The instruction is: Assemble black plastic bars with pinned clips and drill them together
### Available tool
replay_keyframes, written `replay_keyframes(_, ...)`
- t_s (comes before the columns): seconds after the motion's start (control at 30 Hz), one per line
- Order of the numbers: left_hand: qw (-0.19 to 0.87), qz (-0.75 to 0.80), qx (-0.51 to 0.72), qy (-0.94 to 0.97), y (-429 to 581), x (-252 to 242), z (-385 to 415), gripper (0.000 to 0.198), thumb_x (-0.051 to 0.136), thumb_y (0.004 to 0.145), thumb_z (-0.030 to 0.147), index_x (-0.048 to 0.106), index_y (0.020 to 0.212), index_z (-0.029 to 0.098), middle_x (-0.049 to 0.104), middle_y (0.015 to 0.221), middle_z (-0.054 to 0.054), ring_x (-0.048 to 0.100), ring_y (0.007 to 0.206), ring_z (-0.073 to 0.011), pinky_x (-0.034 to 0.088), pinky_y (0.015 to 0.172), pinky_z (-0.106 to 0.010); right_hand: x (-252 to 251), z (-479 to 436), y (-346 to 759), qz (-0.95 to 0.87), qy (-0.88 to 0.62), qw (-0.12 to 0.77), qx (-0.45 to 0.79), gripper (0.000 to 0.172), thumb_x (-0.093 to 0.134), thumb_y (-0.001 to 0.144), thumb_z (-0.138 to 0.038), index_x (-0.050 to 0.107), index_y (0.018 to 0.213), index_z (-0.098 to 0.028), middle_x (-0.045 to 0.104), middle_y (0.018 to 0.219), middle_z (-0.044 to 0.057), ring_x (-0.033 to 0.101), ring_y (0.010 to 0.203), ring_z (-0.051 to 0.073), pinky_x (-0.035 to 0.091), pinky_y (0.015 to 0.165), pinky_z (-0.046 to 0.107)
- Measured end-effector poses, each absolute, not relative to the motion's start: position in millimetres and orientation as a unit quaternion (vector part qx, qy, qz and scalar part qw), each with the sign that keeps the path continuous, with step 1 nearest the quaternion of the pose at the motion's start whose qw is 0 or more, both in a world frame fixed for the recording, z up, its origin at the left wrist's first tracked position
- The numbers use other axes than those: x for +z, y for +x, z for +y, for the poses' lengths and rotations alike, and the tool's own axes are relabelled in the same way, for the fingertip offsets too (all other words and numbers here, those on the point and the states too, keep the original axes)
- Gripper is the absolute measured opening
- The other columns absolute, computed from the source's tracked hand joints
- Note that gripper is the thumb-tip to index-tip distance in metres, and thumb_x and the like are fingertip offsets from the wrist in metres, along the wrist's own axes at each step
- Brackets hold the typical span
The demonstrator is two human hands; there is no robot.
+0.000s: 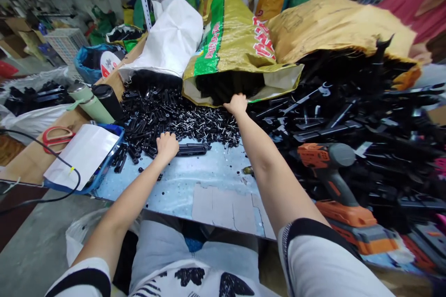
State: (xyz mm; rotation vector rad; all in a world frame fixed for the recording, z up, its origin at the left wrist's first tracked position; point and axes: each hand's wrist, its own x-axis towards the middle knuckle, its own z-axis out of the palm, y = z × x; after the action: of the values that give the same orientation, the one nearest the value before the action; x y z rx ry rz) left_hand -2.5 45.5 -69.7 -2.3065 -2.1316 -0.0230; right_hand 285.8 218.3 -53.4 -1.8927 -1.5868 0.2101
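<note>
My left hand (167, 145) is closed, its fingers curled over the left end of a long black bar-like part (193, 149) lying on the blue work surface (174, 181). My right hand (238, 103) reaches to the lower lip of a yellow and green woven sack (240, 51). Its thumb points left, and the other fingertips are lost against the sack's dark mouth, so I cannot see what they hold. Between and behind my hands spreads a heap of small black parts (149, 111), with many loose silver screws or pins (202, 120) on its right side.
An orange and grey cordless drill (327, 158) stands at right before piled black tool-like parts (369, 148). A white sack (174, 32) and a tan sack (334, 28) flank the yellow one. At left are red-handled scissors (58, 139), paper on a blue tray (108, 160) and a green bottle (92, 104).
</note>
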Motion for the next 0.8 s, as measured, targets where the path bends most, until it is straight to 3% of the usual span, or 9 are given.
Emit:
replay_keyframes(0.13,-0.031,-0.65,0.036,-0.759,-14,-70,51,0.029,0.04,0.084,0.013,0.063,0.103,0.013,0.055,0.113,-0.018,0.048,0.107,-0.0295,0.042,0.085,-0.041,-51,171,285,-0.575,-0.697,0.369,0.217,0.046,0.054,0.078,-0.046,0.06,0.081,0.0,0.062,0.081,0.009,0.049,0.073,0.009,0.037,0.07,0.025)
replay_keyframes(0.2,-0.041,-0.64,0.041,-0.766,-17,-72,48,0.029,0.04,0.083,0.009,0.064,0.101,0.014,0.055,0.114,-0.017,0.048,0.108,-0.0289,0.042,0.086,-0.041,-61,129,286,-0.587,-0.676,0.365,0.256,0.046,0.053,0.079,-0.05,0.062,0.088,-0.005,0.063,0.076,0.005,0.049,0.065,0.009,0.039,0.063,0.024)
replay_keyframes(0.33,-0.035,-0.64,0.027,-0.767,-22,-72,36,0.031,0.036,0.085,0.006,0.062,0.101,0.01,0.049,0.121,-0.02,0.044,0.114,-0.0307,0.04,0.09,-0.042,-81,23,303,-0.69,-0.572,0.307,0.32,0.042,0.064,0.074,-0.048,0.063,0.097,-0.013,0.064,0.088,0.007,0.055,0.073,0.015,0.045,0.065,0.027)
replay_keyframes(0.47,-0.004,-0.647,-0.009,-0.762,-28,-44,2,0.034,0.03,0.086,0.005,0.058,0.105,0.009,0.051,0.113,-0.021,0.05,0.105,-0.0297,0.043,0.085,-0.041,-87,-60,326,-0.84,-0.461,0.152,0.242,0.032,0.064,0.078,-0.036,0.063,0.103,-0.016,0.061,0.105,0.011,0.056,0.097,0.022,0.044,0.086,0.037)
replay_keyframes(0.57,0.003,-0.573,-0.04,-0.819,-17,-18,-40,0.035,0.03,0.083,0.002,0.057,0.103,0.012,0.052,0.107,-0.017,0.053,0.095,-0.026,0.045,0.078,-0.037,-90,-87,323,-0.81,-0.564,0.095,0.128,0.031,0.05,0.088,-0.029,0.058,0.114,-0.016,0.058,0.114,0.016,0.056,0.104,0.026,0.042,0.09,0.039)
replay_keyframes(0.67,-0.05,-0.473,-0.029,-0.879,13,-18,-80,0.038,0.033,0.077,-0.005,0.055,0.103,0.013,0.058,0.091,-0.013,0.054,0.088,-0.0238,0.047,0.072,-0.033,-96,-90,294,-0.671,-0.735,0.045,0.089,0.048,0.046,0.089,-0.046,0.052,0.121,-0.011,0.064,0.095,0.019,0.062,0.088,0.029,0.046,0.076,0.04)
replay_keyframes(0.73,-0.098,-0.422,-0.007,-0.901,34,-37,-95,0.031,0.038,0.079,-0.002,0.057,0.1,0.012,0.061,0.082,-0.011,0.055,0.088,-0.0246,0.047,0.075,-0.035,-100,-87,269,-0.644,-0.754,0.055,0.119,0.054,0.048,0.086,-0.052,0.052,0.121,-0.011,0.065,0.091,0.019,0.063,0.085,0.029,0.047,0.074,0.039)
replay_keyframes(0.8,-0.158,-0.403,-0.052,-0.9,45,-61,-101,0.026,0.043,0.085,0.007,0.057,0.105,0.013,0.064,0.088,-0.011,0.056,0.093,-0.025,0.047,0.082,-0.039,-101,-87,248,-0.674,-0.696,0.155,0.192,0.049,0.044,0.089,-0.049,0.052,0.124,-0.016,0.064,0.103,0.017,0.063,0.09,0.026,0.047,0.078,0.037)
